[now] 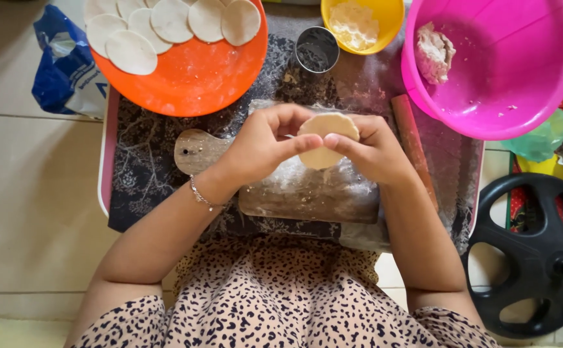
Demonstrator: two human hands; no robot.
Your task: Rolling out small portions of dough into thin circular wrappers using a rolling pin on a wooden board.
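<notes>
A pale round dough disc is held up between both my hands, above a floured wooden board. My left hand pinches its left edge with thumb and fingers. From the right, my right hand grips the disc, thumb pressing on its face. A thin bracelet circles my left wrist. A wooden rolling pin lies just right of my right hand.
An orange plate with several dough discs sits at the back left. A metal round cutter, a yellow bowl and a pink bowl with a lump of filling stand behind. A blue bag lies left, a black weight plate right.
</notes>
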